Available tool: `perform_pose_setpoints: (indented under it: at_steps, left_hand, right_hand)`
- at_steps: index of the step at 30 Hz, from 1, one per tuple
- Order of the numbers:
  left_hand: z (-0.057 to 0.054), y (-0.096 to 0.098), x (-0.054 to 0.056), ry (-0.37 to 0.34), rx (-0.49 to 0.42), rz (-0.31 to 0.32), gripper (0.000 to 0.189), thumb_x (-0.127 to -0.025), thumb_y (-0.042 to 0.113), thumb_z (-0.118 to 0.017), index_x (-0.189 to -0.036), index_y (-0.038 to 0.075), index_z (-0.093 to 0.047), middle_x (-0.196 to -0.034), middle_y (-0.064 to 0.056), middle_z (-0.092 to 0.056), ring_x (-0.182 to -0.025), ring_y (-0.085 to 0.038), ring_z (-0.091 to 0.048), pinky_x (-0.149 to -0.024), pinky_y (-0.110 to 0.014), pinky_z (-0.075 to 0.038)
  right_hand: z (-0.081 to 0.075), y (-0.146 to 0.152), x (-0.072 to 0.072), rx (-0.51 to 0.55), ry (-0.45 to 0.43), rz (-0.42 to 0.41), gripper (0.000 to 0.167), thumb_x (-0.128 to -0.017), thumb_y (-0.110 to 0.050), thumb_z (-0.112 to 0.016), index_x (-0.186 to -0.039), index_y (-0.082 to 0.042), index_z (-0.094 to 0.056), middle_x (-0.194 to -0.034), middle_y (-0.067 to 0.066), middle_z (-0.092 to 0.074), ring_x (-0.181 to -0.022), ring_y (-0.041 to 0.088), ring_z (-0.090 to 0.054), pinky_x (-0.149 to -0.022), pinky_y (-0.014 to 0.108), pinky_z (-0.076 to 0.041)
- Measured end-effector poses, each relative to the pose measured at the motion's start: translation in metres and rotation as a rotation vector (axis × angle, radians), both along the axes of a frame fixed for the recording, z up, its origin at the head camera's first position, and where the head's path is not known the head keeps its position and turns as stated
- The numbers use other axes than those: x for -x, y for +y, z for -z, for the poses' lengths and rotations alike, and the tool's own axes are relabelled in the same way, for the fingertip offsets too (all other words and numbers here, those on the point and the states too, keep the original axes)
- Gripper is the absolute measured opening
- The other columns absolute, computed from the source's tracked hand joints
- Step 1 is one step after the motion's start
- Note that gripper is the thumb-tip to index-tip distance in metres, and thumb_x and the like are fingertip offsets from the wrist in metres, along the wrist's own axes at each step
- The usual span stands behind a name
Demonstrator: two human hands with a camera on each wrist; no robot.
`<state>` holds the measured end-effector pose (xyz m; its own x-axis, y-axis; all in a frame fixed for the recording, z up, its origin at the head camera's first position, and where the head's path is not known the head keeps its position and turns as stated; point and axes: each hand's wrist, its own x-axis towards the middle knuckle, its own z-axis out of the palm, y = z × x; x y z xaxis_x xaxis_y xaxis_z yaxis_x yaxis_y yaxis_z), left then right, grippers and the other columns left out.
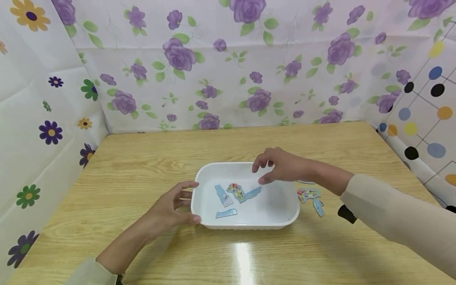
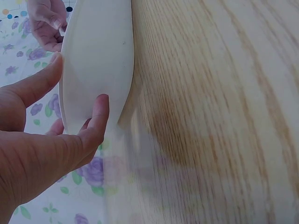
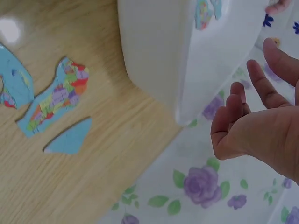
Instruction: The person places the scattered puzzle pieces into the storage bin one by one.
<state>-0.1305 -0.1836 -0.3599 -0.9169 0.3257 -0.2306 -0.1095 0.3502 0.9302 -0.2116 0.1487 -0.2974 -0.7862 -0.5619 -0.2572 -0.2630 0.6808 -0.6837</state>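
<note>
A white plastic basin (image 1: 285,211) sits on the wooden table, with several light-blue and multicoloured map puzzle pieces (image 1: 223,195) inside. My left hand (image 1: 174,204) holds its left end, thumb at the near corner and fingers against the outer wall; the left wrist view shows a bent finger on that wall (image 2: 93,56). Over the basin's right far side hovers my right hand (image 1: 281,164), fingers loosely bent and thumb apart, nothing between them. More puzzle pieces lie right of the basin, among them a map piece (image 3: 60,95) and a plain blue one (image 3: 70,137).
Behind the wooden table (image 1: 142,158) hangs a white cloth with purple flowers (image 1: 178,55). Patterned cloths also line the left and right sides. A small black object (image 1: 346,214) shows beside the right sleeve.
</note>
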Motion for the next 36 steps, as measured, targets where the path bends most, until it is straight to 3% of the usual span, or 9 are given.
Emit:
perform_pose_setpoints:
  at_steps: [6, 14, 25, 36]
  left_hand:
    - [0.000, 0.000, 0.000, -0.002, -0.005, 0.006, 0.086, -0.071, 0.014, -0.086, -0.142, 0.022, -0.039, -0.131, -0.015, -0.051, -0.123, -0.034, -0.050, -0.093, -0.042, -0.051]
    - [0.000, 0.000, 0.000, -0.009, -0.015, 0.006, 0.087, -0.070, 0.014, -0.086, -0.143, 0.022, -0.038, -0.131, -0.015, -0.050, -0.123, -0.034, -0.050, -0.091, -0.041, -0.053]
    - [-0.001, 0.000, 0.000, -0.007, -0.013, 0.009, 0.087, -0.071, 0.015, -0.086, -0.144, 0.021, -0.038, -0.132, -0.015, -0.050, -0.123, -0.034, -0.050, -0.091, -0.041, -0.052]
    - [-0.002, 0.000, -0.001, -0.008, -0.011, 0.004, 0.087, -0.071, 0.016, -0.086, -0.143, 0.022, -0.038, -0.132, -0.014, -0.050, -0.124, -0.034, -0.050, -0.092, -0.042, -0.051]
  right_hand:
    - [-0.009, 0.020, 0.011, 0.028, 0.030, -0.011, 0.027, -0.090, -0.020, -0.070, -0.115, -0.015, -0.065, -0.122, 0.013, -0.049, -0.114, 0.032, -0.040, -0.090, 0.046, -0.042]
    - [-0.016, 0.045, 0.013, 0.049, 0.041, 0.029, 0.028, -0.090, -0.021, -0.070, -0.116, -0.014, -0.064, -0.124, 0.012, -0.048, -0.113, 0.030, -0.039, -0.086, 0.043, -0.042]
    - [-0.009, 0.064, 0.013, 0.055, 0.033, 0.045, 0.026, -0.090, -0.018, -0.069, -0.115, -0.013, -0.064, -0.122, 0.011, -0.048, -0.111, 0.029, -0.039, -0.085, 0.043, -0.043]
    - [-0.012, 0.076, 0.017, 0.054, 0.045, 0.068, 0.027, -0.091, -0.018, -0.068, -0.117, -0.013, -0.062, -0.122, 0.011, -0.050, -0.109, 0.029, -0.040, -0.082, 0.041, -0.043]
